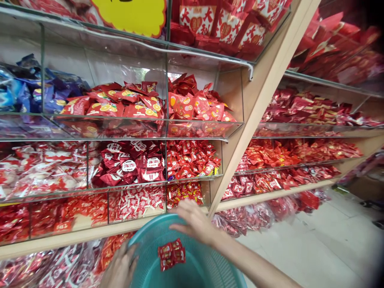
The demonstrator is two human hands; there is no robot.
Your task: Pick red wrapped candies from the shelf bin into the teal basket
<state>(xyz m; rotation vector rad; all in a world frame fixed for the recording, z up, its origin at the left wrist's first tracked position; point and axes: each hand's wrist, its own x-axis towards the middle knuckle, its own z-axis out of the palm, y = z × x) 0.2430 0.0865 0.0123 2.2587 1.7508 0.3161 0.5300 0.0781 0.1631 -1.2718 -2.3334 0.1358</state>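
Note:
A teal plastic basket (pixel 147 228) with slotted sides stands below me, tilted in view. Inside it lie a few small red candy packets (pixel 171 255). My left hand (pixel 121 264) grips the basket's left rim, its fingers curled at the edge. Over the far rim reaches my right hand (pixel 192 222), slightly blurred, with fingers stretched out and nothing visible in them. Closest beyond its fingertips is a bottom compartment of small red and yellow wrapped candies (pixel 184 193).
Glass-fronted wooden shelves hold red packets with orange pictures (pixel 120 104), dark red packets (pixel 132 164) and blue packets (pixel 54 94). A slanting wooden upright (pixel 255 120) divides them. Bagged goods (pixel 72 264) sit beneath. Tiled floor (pixel 330 240) extends right.

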